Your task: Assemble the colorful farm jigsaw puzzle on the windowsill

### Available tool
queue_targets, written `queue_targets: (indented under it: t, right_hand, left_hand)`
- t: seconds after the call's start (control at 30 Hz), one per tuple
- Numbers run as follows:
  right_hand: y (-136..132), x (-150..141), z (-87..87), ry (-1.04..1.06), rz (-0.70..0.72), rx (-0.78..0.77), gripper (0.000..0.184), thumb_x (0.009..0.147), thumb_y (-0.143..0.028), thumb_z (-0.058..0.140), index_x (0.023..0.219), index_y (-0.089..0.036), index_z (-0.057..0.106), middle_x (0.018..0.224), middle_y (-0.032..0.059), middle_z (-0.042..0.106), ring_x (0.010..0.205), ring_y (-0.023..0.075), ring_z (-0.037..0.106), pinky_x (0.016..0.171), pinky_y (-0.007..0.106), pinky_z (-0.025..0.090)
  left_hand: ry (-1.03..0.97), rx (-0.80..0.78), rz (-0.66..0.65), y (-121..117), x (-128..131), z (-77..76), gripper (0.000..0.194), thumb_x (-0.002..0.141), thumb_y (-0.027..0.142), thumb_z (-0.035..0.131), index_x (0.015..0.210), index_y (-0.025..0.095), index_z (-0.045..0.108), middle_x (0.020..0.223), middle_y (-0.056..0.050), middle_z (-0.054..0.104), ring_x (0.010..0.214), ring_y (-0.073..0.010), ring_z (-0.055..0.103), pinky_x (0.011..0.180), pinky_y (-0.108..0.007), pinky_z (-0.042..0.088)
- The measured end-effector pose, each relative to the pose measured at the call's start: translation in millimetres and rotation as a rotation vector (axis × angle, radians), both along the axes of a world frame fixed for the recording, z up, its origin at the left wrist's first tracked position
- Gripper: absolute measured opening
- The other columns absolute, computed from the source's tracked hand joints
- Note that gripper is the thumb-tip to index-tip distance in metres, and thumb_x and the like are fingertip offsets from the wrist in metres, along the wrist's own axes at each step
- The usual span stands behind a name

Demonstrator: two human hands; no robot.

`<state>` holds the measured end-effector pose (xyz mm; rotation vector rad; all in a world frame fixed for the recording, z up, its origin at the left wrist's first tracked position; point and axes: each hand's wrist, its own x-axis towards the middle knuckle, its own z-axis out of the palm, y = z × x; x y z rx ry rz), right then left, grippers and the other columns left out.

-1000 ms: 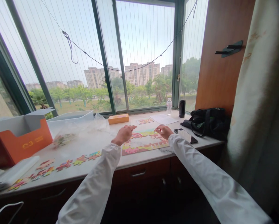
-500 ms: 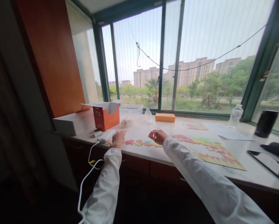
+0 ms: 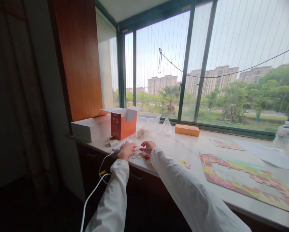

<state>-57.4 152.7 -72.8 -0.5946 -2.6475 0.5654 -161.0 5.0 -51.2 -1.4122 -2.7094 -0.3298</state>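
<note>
Both my arms in white sleeves reach out to the left part of a pale window counter (image 3: 183, 148). My left hand (image 3: 126, 150) rests on the counter with its fingers curled over small coloured puzzle pieces (image 3: 138, 155). My right hand (image 3: 148, 147) lies just right of it, fingers bent down onto the same pieces; what either hand grips is hidden. One more loose piece (image 3: 185, 164) lies to the right, past my right sleeve. A partly filled puzzle board (image 3: 243, 178) with an empty middle lies at the right.
An open orange box (image 3: 123, 123), a white box (image 3: 87, 128), a clear tub (image 3: 148, 117), a plastic bag (image 3: 145, 131) and a flat orange box (image 3: 187, 130) stand behind. A white cable (image 3: 96, 187) hangs off the edge. A water bottle (image 3: 284, 135) and papers (image 3: 262, 152) sit far right.
My view swung left from the puzzle board to the loose pieces. Both hands left the board and came together over the pieces near the orange box.
</note>
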Motion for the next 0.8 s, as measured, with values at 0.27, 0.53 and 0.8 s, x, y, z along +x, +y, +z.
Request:
queue_targets:
  t: [0.27, 0.53, 0.8]
  right_hand:
    - [19.7, -32.4, -15.5, -0.043, 0.052, -0.069, 0.034, 0.066, -0.047, 0.084, 0.093, -0.027, 0.077, 0.098, 0.0017, 0.075, 0.091, 0.0210, 0.068, 0.078, 0.027, 0.050]
    - [27.3, -44.9, -29.7, 0.085, 0.159, 0.009, 0.034, 0.073, -0.036, 0.080, 0.104, -0.026, 0.073, 0.097, 0.0028, 0.073, 0.090, 0.0196, 0.066, 0.082, 0.030, 0.049]
    - [22.4, -26.5, -10.9, 0.106, 0.198, 0.169, 0.021, 0.080, -0.033, 0.076, 0.097, -0.022, 0.071, 0.100, 0.0111, 0.070, 0.099, 0.0303, 0.062, 0.085, 0.043, 0.043]
  left_hand:
    - [0.069, -0.046, -0.080, 3.0, -5.3, 6.0, 0.035, 0.089, 0.033, 0.058, 0.122, 0.027, 0.068, 0.112, -0.012, 0.062, 0.106, -0.0259, 0.058, 0.093, -0.032, 0.043]
    - [0.148, -0.010, -0.156, 7.1, -24.4, -9.6, 0.042, 0.089, 0.028, 0.058, 0.131, 0.030, 0.062, 0.116, -0.011, 0.064, 0.115, -0.0263, 0.055, 0.100, -0.037, 0.040]
    - [0.251, 0.051, -0.207, 17.8, -28.8, -13.9, 0.036, 0.094, 0.025, 0.052, 0.127, 0.031, 0.064, 0.119, -0.007, 0.068, 0.115, -0.0247, 0.057, 0.096, -0.035, 0.042]
